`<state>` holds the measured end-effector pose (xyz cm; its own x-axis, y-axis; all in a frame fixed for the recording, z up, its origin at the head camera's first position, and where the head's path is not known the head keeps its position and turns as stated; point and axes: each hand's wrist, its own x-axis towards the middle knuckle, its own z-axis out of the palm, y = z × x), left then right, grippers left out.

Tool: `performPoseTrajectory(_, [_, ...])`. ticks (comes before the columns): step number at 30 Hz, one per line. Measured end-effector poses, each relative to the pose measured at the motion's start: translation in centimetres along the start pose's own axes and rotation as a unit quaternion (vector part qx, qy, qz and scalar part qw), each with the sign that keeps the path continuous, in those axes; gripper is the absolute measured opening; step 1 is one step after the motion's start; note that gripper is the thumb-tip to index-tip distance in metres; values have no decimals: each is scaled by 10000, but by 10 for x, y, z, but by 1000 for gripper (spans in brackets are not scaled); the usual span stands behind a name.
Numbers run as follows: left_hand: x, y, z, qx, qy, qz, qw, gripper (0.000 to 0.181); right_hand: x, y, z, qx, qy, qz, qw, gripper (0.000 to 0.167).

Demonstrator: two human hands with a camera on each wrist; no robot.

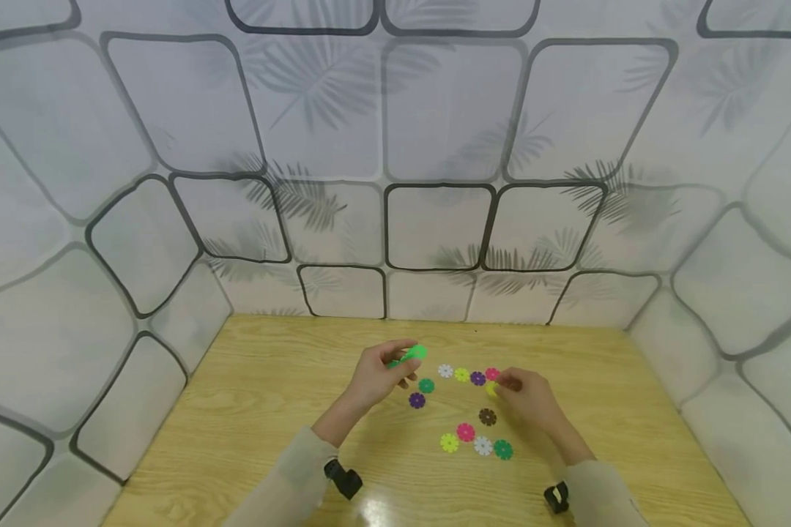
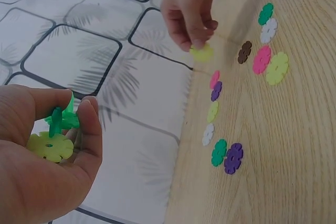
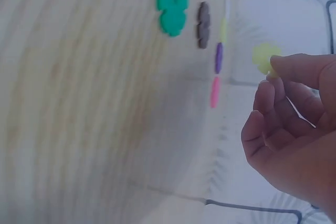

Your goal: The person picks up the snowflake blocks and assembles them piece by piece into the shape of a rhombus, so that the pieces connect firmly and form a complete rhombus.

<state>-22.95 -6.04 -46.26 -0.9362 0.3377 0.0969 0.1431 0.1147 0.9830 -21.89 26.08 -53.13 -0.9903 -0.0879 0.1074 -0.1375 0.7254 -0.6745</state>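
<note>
My left hand (image 1: 379, 377) is raised over the table with its fingers curled round several notched, flower-shaped plastic discs. Green discs (image 2: 64, 119) and a yellow disc (image 2: 37, 145) show inside that hand in the left wrist view. Between thumb and fingertips, my right hand (image 1: 534, 401) pinches another yellow disc (image 3: 265, 57), which is above the tabletop. Near it lie a pink disc (image 1: 492, 373) and a purple disc (image 1: 477, 378). A green disc (image 1: 426, 386) and a second purple disc (image 1: 417, 400) lie close to my left hand.
The back row also has a white disc (image 1: 445, 371) and a yellow one (image 1: 461, 375). A brown disc (image 1: 488, 417) lies nearer, behind a front group of yellow, pink (image 1: 465, 432), white and green discs. Patterned cloth walls (image 1: 435, 227) enclose the wooden table (image 1: 270, 439).
</note>
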Motion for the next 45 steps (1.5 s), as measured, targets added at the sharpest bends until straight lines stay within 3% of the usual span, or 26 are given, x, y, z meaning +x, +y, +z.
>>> performPoseTrajectory(6, [0,0,0,-17,-20,-12,10000,43,3,-21,-3,298,265,-363,9985,8])
performPoseTrajectory(18, [0,2,2,-61,-53,45,10000,42,10,-52,0,577,383,-1078,9918,6])
performPoseTrajectory(35, [2,1,5,-144,-122,-20,9998,42,14,-83,3,993,510,-1552,9816,5])
performPoseTrajectory(45, [2,-1,7,-72,-213,62,9997,42,12,-98,3,1018,468,-1562,9813,5])
